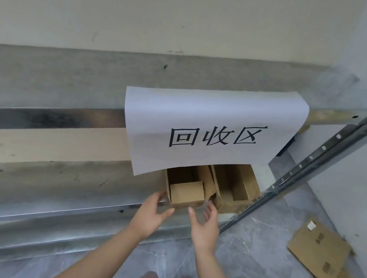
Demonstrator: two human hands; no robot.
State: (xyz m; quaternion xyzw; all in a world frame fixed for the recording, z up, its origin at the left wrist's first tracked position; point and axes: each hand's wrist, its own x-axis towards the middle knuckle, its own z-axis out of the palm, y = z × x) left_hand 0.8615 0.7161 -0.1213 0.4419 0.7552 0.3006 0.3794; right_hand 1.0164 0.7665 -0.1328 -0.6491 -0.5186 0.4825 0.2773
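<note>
Box: the open cardboard box [185,194] sits at the near edge of the metal shelf [51,211], right of centre. Its mouth faces you, and a loose flap stands inside it.
Your left hand [152,215]: palm turned inward, just left of the box's near left corner. The fingers [158,197] are apart and lightly bent, with the thumb spread right, below the box's front edge. It holds nothing.
Left contact: your fingertips lie right beside the box's left wall. Whether they touch it cannot be told.
Your right hand [205,224]: palm facing left, just below the box's near right corner. The fingers [210,209] are spread and loosely curved, with the thumb pointing up at the front edge. It holds nothing.
Right contact: your fingertips reach the seam between the two boxes. Touch is not clear.
Box versus hands: the box's front wall lies between your two hands and just beyond them.
Second box [234,190]: open cardboard, touching the first on its right side.
Paper sign [209,130]: white sheet with three black characters, draped over both boxes and hiding their far parts.
Wooden board [49,142]: pale, lying along the shelf left of the sign.
Steel upright [315,160]: perforated, slanting up just right of the second box.
Flattened cartons [319,250]: piled on the grey floor [256,253] at the near right, well apart from your hands.
</note>
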